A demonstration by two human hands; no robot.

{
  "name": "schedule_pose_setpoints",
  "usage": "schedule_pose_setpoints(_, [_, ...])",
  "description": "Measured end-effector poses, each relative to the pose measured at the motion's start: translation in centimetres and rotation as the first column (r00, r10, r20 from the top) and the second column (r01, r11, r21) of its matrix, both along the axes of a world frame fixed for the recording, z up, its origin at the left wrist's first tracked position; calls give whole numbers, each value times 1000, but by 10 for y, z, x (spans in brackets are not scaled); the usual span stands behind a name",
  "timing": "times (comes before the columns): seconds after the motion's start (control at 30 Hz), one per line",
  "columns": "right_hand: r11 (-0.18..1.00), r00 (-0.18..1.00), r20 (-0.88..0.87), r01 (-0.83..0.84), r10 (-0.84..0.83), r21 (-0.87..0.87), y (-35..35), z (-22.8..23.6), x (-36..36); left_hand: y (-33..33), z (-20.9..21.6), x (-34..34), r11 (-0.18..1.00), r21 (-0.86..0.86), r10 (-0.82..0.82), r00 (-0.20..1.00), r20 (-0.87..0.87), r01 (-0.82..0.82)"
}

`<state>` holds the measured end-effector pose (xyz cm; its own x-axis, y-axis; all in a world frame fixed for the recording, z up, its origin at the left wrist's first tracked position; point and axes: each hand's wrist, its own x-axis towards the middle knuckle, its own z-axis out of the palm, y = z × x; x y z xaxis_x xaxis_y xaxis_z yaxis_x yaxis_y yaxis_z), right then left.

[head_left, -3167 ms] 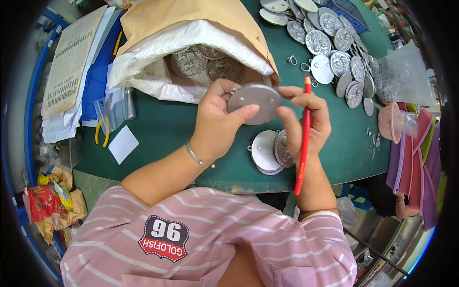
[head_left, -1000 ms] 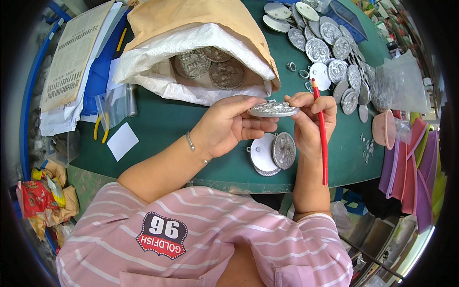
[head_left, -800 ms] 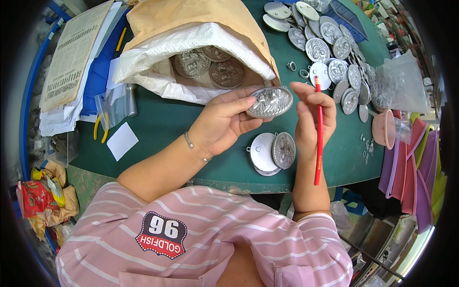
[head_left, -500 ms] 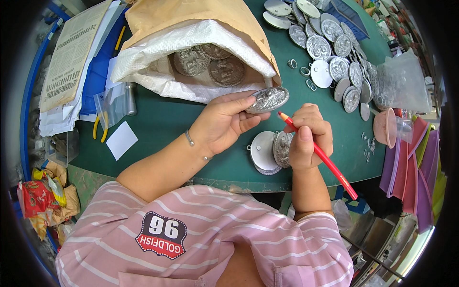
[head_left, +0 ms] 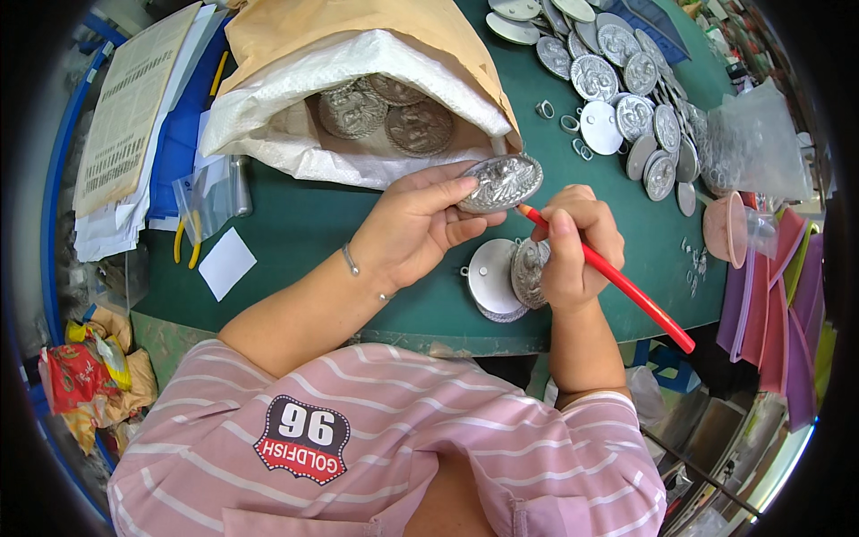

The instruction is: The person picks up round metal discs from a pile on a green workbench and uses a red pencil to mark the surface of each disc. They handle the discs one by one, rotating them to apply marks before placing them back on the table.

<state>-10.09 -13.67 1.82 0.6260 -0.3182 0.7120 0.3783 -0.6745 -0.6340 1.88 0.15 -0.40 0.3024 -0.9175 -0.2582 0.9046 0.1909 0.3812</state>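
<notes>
My left hand point(head_left: 420, 210) grips an oval silver medallion point(head_left: 506, 183) by its left edge, thumb on top, with the raised relief face tilted up. In my right hand point(head_left: 577, 246) is a red pencil point(head_left: 637, 302), its tip close under the medallion's lower rim; whether it touches I cannot tell. On the table below the two hands lie a few more medallions, one showing a smooth pale back point(head_left: 491, 276) and one with a relief face point(head_left: 531, 273) partly behind my right hand. Several relief medallions point(head_left: 419, 128) rest inside the open white-lined paper sack point(head_left: 358, 54) beyond my left hand.
A large heap of silver medallions point(head_left: 634, 117) covers the far right, with small metal rings point(head_left: 570, 124) beside it. A clear plastic bag point(head_left: 761, 143) and a pink cup point(head_left: 724, 230) stand at right. Papers point(head_left: 134, 98), yellow-handled pliers point(head_left: 186, 240) and a white card point(head_left: 228, 263) are at left.
The medallion has tilted so more of its relief face shows. The pencil's tip has moved slightly left, nearer its lower rim, and its back end has swung out to the right.
</notes>
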Motion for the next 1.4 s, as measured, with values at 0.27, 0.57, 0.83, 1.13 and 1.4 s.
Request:
schedule_pose_setpoints(0.27, [996,993,81,-82,84,-34,6,0,2,-1,3,-3,996,82,20,994,111,-29])
schedule_pose_setpoints(0.57, [997,998,16,-57,58,-56,6,0,3,0,1,-2,994,98,29,990,141,-43])
schedule_pose_setpoints(0.83, [975,993,103,-77,56,208,-1,-9,1,4,8,1,997,55,46,993,110,-53])
schedule_pose_setpoints(1.13, [675,983,-160,56,92,736,-2,-7,10,-1,20,-15,970,44,199,881,430,-241])
schedule_pose_setpoints(1.4, [438,988,-46,-23,146,899,-4,-2,13,3,17,-10,990,-91,130,947,292,-107])
